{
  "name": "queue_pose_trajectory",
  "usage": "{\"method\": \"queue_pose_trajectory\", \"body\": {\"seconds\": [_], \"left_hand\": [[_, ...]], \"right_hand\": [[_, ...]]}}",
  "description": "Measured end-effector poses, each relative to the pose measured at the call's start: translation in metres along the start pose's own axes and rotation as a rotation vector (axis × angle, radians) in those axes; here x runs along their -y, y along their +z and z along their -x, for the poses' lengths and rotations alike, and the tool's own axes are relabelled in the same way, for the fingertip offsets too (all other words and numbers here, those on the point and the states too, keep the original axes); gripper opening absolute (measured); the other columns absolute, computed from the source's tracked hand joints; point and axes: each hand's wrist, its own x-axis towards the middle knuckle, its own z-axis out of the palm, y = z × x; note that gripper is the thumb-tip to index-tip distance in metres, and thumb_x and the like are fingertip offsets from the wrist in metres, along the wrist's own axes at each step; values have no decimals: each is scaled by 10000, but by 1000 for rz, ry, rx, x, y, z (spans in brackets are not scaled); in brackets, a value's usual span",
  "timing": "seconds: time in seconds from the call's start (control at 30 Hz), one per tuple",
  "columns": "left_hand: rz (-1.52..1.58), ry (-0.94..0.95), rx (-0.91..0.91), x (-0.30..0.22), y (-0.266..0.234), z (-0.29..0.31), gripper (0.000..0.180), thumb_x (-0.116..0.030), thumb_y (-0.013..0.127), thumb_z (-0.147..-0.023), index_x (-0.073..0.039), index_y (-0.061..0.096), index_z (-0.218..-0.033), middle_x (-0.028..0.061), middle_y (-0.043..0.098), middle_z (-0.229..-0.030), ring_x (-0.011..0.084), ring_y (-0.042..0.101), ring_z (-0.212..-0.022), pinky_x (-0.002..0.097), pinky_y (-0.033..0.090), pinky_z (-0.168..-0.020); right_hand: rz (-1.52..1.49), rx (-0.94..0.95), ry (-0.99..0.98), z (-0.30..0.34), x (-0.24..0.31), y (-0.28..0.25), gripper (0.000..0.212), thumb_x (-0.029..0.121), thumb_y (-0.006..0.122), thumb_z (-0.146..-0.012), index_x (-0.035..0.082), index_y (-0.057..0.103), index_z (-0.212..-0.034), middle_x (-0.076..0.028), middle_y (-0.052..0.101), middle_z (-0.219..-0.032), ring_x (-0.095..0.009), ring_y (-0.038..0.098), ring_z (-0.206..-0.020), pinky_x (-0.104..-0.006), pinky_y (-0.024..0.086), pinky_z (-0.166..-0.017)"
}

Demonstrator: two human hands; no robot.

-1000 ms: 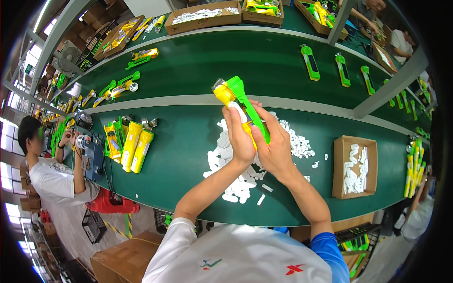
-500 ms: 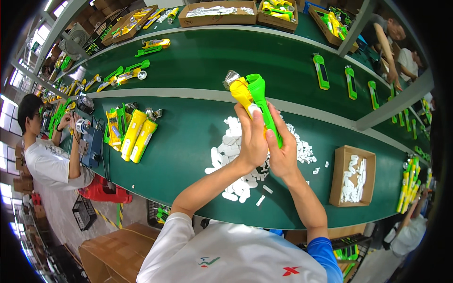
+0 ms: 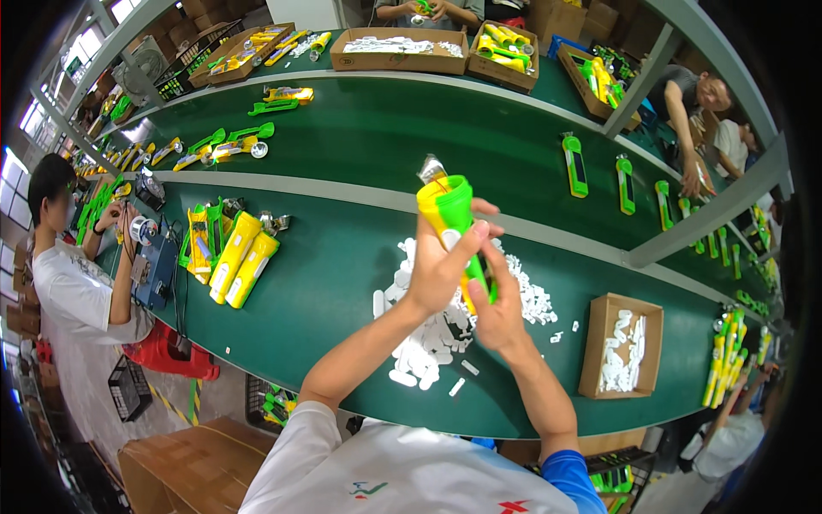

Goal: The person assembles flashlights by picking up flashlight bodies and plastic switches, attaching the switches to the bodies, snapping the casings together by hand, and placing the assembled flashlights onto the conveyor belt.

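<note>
Green worktop [image 3: 325, 300] spans my remote view, with a pile of loose white pieces [image 3: 428, 343] near its middle and a cardboard box [image 3: 592, 353] to the right. Above the pile, I hold one yellow-and-green flashlight [image 3: 449, 210], tilted, wide end up. My left hand [image 3: 438, 267] is closed around its body; my right hand [image 3: 502, 313] curls around its lower end. One silvery reflector [image 3: 431, 169] projects beside the wide end.

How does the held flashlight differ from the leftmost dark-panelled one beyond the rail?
The held flashlight is raised in the left hand and right hand; the panelled flashlight lies beyond the rail. The held flashlight shows yellow and green sides; the panelled flashlight shows green around a dark panel. Both show green.
</note>
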Motion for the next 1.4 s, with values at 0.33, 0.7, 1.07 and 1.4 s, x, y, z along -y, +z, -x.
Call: {"method": "queue_pose_trajectory", "body": {"seconds": [0.33, 0.7, 1.07, 1.4], "left_hand": [[98, -41, -180, -11, -9, -2, 475, 52, 628, -860, -58, 376, -1248, 84, 551, -946, 137, 612, -757, 282, 535, -688], [325, -667, -196, 15, 3, 28, 394, -348, 477, -1033, -16, 461, -1245, 102, 606, -900, 189, 627, -738, 343, 549, -716], [492, -735, 26, 47, -32, 77, 422, -378, 350, -1041, -51, 397, -1304, 88, 531, -810, 167, 548, -585, 307, 483, -545], [717, -734, 101, 69, -56, 84, 535, -456, 354, -1018, -34, 410, -1341, 114, 535, -857, 220, 551, -616, 347, 485, -579]], "right_hand": [[-159, 98, 231, 8, 10, 17, 689, 73, 718, -820, 22, 406, -1432, -192, 628, -1083, -255, 623, -827, -359, 500, -756], [-582, 148, 652, 52, 6, 6, 485, 437, 383, -1069, 4, 588, -994, -59, 626, -751, -147, 605, -574, -257, 503, -542], [746, -259, 377, 112, -48, -86, 141, 153, 726, -856, 65, 737, -966, -93, 684, -934, -276, 653, -858, -378, 523, -748], [847, -222, 261, 95, -71, -80, 90, 107, 748, -822, 66, 733, -900, -76, 672, -888, -276, 628, -863, -380, 509, -751]]}}
